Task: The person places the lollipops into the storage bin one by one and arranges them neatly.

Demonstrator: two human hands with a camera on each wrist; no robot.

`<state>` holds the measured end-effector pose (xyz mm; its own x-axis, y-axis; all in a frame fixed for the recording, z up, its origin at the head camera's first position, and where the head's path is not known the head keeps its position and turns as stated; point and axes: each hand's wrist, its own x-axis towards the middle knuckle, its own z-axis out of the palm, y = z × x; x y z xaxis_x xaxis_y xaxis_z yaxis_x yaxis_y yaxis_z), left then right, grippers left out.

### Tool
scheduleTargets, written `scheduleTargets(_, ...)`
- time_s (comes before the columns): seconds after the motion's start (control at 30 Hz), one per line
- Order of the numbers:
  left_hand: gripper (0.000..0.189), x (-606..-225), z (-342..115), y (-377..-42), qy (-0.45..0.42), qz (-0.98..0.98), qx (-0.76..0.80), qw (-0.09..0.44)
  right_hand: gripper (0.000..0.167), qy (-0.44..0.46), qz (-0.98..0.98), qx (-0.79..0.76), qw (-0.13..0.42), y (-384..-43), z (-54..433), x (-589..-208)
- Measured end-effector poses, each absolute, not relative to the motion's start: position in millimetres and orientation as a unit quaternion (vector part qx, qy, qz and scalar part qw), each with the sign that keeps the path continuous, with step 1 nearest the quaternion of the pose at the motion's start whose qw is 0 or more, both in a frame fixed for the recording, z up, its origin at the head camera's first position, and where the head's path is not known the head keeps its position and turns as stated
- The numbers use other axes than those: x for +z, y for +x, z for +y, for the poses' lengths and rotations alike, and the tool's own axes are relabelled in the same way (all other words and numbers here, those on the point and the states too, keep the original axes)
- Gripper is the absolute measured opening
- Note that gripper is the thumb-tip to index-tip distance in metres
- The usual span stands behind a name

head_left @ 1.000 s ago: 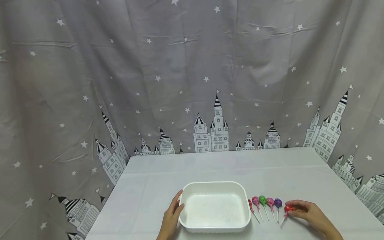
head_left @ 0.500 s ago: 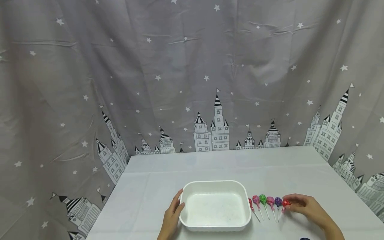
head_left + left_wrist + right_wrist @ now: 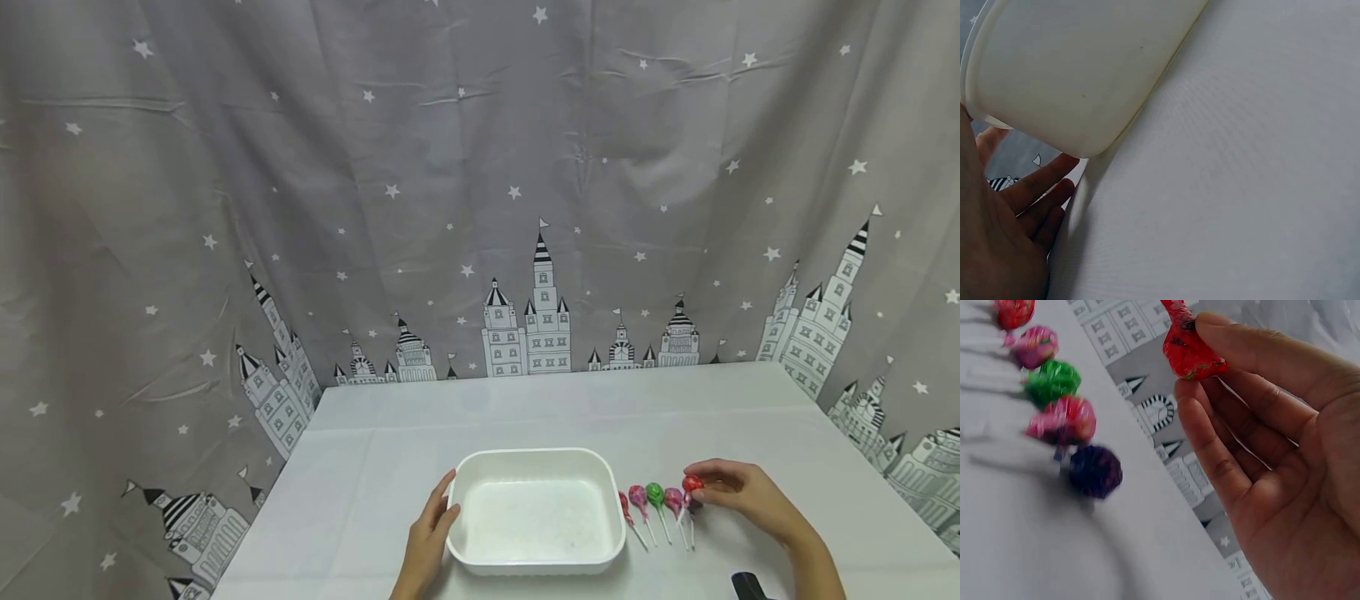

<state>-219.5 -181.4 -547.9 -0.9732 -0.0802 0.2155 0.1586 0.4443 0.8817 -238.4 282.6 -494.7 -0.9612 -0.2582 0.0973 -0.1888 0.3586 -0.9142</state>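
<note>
A red-wrapped lollipop is pinched between the thumb and fingers of my right hand, raised at the right end of a row of lollipops. That row holds a purple one, a pink one, a green one, another pink one and a red one, sticks toward me. My left hand rests against the left side of a white rectangular tray, thumb at the rim. Its fairly straight fingers lie by the tray's outer wall in the left wrist view.
A white cloth-covered table bears everything. Behind it hangs a grey curtain printed with stars and castles. A dark object shows at the bottom edge below my right forearm.
My right hand has lifted the red lollipop off the table and carried it left and up, over the purple one. My left hand stays at the tray.
</note>
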Motion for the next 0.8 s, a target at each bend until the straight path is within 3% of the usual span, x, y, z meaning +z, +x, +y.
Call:
scheduleTargets(0.43,0.045,-547,-181,-218,-0.021,-0.827,-0.550,0.111,0.037,-0.175,0.810,-0.559,0.011,-261,240,-478)
scheduleTargets(0.8,0.045,-546,-182,-219,-0.022,-0.833,-0.542,0.110,0.035,-0.216,0.798,-0.561,0.041,-281,204,-461)
